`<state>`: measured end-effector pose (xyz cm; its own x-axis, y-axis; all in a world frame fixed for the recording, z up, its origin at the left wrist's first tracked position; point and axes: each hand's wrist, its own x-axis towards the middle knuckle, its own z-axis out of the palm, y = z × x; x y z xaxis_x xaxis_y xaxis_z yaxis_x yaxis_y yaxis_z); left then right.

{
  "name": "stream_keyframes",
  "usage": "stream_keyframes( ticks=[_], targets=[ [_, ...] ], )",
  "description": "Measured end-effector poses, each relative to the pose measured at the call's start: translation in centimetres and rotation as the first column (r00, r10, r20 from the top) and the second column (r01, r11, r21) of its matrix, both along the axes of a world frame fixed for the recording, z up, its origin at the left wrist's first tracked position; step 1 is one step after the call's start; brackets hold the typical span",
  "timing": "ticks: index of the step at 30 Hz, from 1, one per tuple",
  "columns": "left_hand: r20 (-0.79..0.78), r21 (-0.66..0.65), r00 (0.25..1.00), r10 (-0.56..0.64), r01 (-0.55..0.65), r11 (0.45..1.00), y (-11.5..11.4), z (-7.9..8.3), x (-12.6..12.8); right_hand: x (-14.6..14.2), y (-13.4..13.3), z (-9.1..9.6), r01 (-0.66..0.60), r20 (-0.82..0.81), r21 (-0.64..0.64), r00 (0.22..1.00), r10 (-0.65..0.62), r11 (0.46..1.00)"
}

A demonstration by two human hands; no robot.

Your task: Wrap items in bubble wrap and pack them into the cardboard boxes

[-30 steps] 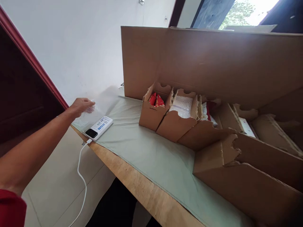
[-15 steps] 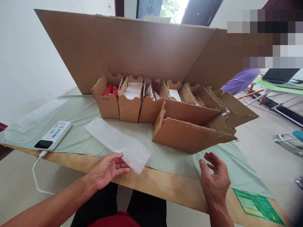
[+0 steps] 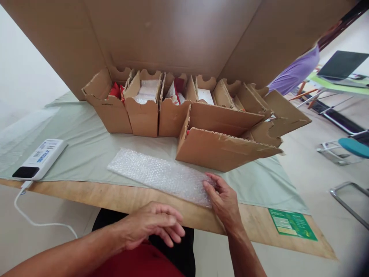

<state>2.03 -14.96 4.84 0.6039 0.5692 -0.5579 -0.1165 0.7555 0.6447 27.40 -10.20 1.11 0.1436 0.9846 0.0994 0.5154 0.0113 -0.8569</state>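
Note:
A long flat bubble wrap bag (image 3: 163, 175) lies slantwise across the near part of the cloth-covered table. My right hand (image 3: 223, 198) grips its right end between thumb and fingers. My left hand (image 3: 158, 223) hovers in front of the table edge, over my lap, fingers loosely apart and holding nothing. Behind the bag stands a low cardboard bin (image 3: 227, 150), set crosswise. Its contents are mostly hidden; a bit of red shows at its left end.
Behind is a row of cardboard bins (image 3: 145, 117) with red packets, bubble wrap and white items, backed by a tall cardboard panel (image 3: 173, 34). A power bank (image 3: 43, 157) with a white cable lies left; a green leaflet (image 3: 292, 223) right. A person in purple (image 3: 296, 71) is beyond.
My right hand has come leftward and taken the right end of the bubble wrap bag. My left hand has let go and drawn back toward me. The view has tilted downward.

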Motion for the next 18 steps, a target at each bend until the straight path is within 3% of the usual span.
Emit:
stream_keyframes(
  ticks=[2, 3, 5, 8, 12, 15, 18],
  targets=[
    [-0.213, 0.258, 0.976, 0.036, 0.021, 0.966, 1.1, 0.7, -2.2, 0.7, 0.0, -0.4, -0.018, 0.104, 0.087, 0.995, 0.009, 0.996],
    [-0.319, 0.395, 0.943, 0.097, 0.039, 0.918, 1.9, 1.0, -3.2, 1.0, 0.0, -0.5, -0.032, 0.156, 0.139, 0.988, 0.010, 0.990],
    [-0.487, 0.611, 0.839, 0.244, 0.127, 0.782, 3.7, 1.5, -4.7, 1.1, 0.1, -0.9, -0.060, 0.288, 0.241, 0.957, -0.013, 0.969],
    [-0.598, 0.764, 0.694, 0.401, 0.343, 0.546, 6.2, 1.6, -5.6, 1.1, 0.4, -1.2, -0.109, 0.514, 0.314, 0.855, -0.072, 0.943],
    [-0.621, 0.773, 0.645, 0.445, 0.598, 0.212, 8.8, 0.9, -5.2, 0.9, 0.3, -0.1, -0.142, 0.614, 0.402, 0.775, -0.151, 0.905],
    [-0.703, 0.685, 0.611, 0.363, 0.720, 0.113, 10.6, 0.6, -5.0, 0.9, -0.9, 1.7, -0.191, 0.508, 0.482, 0.856, -0.095, 0.855],
    [-0.765, 0.606, 0.558, 0.321, 0.793, 0.067, 11.8, 1.0, -5.7, 1.1, -2.6, 3.4, -0.308, 0.332, 0.455, 0.929, 0.162, 0.835]
  ],
)
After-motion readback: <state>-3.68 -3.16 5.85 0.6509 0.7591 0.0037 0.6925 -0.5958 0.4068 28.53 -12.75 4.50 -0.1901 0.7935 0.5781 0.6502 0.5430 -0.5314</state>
